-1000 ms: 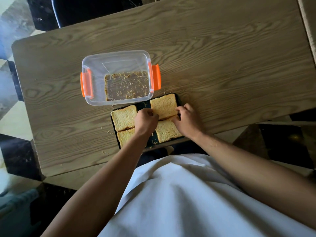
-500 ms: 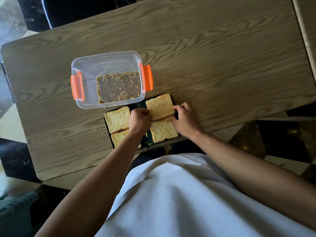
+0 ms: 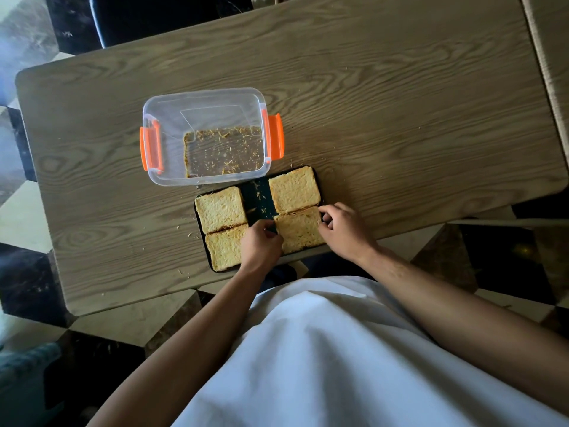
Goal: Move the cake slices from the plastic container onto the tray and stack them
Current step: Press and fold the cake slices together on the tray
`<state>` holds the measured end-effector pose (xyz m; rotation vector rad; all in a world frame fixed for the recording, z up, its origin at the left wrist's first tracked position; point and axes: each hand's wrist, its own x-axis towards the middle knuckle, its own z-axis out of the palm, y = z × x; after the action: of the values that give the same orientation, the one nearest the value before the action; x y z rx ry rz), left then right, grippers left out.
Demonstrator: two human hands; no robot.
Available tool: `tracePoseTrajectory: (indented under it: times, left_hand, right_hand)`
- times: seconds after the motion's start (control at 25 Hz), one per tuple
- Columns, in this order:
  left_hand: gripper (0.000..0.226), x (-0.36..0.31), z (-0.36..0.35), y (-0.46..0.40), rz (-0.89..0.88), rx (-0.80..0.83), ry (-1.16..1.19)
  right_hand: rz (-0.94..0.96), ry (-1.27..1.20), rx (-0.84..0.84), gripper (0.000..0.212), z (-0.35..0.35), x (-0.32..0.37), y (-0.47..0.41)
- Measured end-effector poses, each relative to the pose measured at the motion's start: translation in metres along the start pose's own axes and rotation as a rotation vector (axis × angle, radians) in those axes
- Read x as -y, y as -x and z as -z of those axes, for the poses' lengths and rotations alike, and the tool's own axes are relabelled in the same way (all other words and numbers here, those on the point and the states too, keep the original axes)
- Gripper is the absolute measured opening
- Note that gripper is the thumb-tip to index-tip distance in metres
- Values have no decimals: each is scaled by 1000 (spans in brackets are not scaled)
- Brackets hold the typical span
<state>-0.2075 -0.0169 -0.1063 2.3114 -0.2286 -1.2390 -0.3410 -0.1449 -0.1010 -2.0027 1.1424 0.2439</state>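
Both hands pinch the near-right cake slice on the dark tray: left hand at its left edge, right hand at its right. The grip looks closed on the slice, though fingertips are hidden; lifting level and evenly should keep it whole. The plastic container on the table holds only crumbs.

I see four slices on the tray. My left hand and right hand pinch the near-right slice. The container holds only crumbs.

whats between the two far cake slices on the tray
Only a bare strip of the dark tray scattered with crumbs separates the far-left slice from the far-right slice, as the head view shows.
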Motion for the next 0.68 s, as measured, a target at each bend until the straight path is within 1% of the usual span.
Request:
tracePoseTrajectory:
  times: [0.16,0.32,0.4,0.52,0.6,0.68]
  left_hand:
    - [42,1,-5,-2,9,0,12]
    - [41,0,-10,-9,11,62,28]
    - [38,0,-12,-10,16,58,56]
    - [39,3,-10,-6,3,-10,62]
    - [42,4,-10,-5,-4,-61,53]
    - [39,4,-11,-3,-7,-59,90]
  right_hand:
    - [-23,18,32,47,-2,3,2]
    - [-75,56,35,48,1,6,-1]
    - [-91,68,17,48,1,9,-1]
    - [-42,67,-24,48,-4,12,6]
    - [15,80,23,51,-10,13,12]
    - [45,96,84,56,-14,13,18]
